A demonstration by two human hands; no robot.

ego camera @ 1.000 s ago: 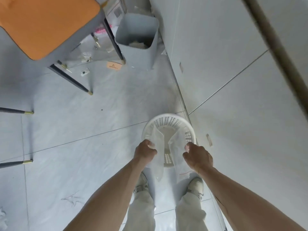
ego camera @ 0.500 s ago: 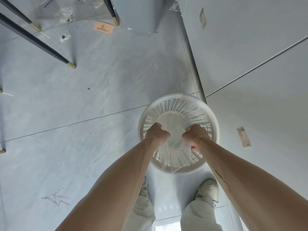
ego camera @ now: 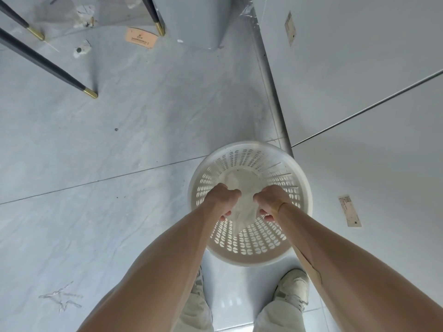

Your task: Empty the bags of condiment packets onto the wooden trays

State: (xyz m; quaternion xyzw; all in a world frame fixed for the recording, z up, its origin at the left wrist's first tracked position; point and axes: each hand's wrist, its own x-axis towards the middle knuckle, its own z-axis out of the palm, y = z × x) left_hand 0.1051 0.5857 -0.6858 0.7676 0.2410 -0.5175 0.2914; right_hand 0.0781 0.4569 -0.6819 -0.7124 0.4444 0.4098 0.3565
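Observation:
A round white perforated plastic basket (ego camera: 249, 256) stands on the grey floor by the wall. Inside it my left hand (ego camera: 221, 200) and my right hand (ego camera: 271, 201) both grip a crumpled clear plastic bag (ego camera: 242, 188), one hand on each side of it. The bag looks limp and see-through; I cannot tell whether any packets are in it. No wooden trays or condiment packets are in view.
A grey wall (ego camera: 359, 92) rises on the right, with a paper label (ego camera: 350, 210) stuck to it. Black chair legs with gold tips (ego camera: 90, 92) stand at upper left. An orange card (ego camera: 141, 38) and scraps lie near a grey bin base (ego camera: 196, 25). My shoes (ego camera: 291, 289) are below the basket.
My hands went down from the basket's rim into it and drew closer together, bunching the clear bag. The view tilted down and nearer; the chair seat and bin top left the frame.

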